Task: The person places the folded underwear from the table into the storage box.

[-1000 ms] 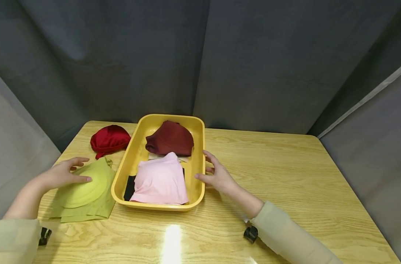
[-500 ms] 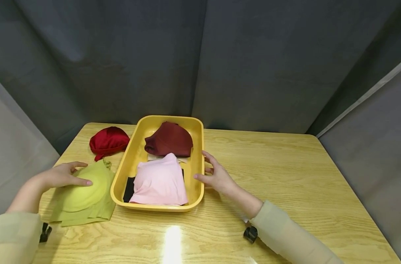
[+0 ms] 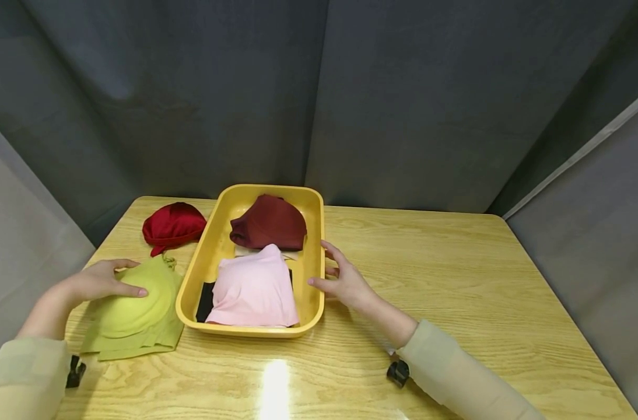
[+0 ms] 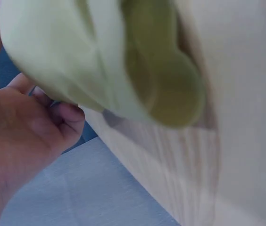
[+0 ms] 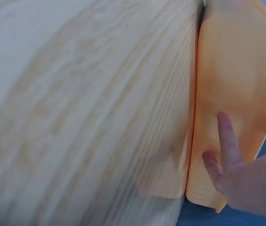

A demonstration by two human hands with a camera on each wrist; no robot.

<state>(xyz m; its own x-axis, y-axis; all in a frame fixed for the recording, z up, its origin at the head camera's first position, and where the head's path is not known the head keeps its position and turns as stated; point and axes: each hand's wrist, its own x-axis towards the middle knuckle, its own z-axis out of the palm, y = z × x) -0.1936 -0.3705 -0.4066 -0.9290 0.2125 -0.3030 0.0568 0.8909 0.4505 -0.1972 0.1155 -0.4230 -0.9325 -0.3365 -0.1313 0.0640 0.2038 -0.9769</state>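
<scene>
On the left of the table lies a folded lime-green bra. My left hand holds it by the left side of its moulded cup, thumb across the top. In the left wrist view the green cup leans over the bent fingers. My right hand grips the right side of a yellow tub, thumb over the rim. Two fingers press its outer wall in the right wrist view. Inside the tub are a maroon bra and a folded pink bra.
A red satin bra lies behind the green one, close to the tub's left wall. Black fabric shows under the pink bra. The wooden table extends right, with a grey curtain behind it.
My left hand has slid slightly toward the front right and its thumb presses deeper into the green cup, which looks more rounded. The right hand and tub stay as they were.
</scene>
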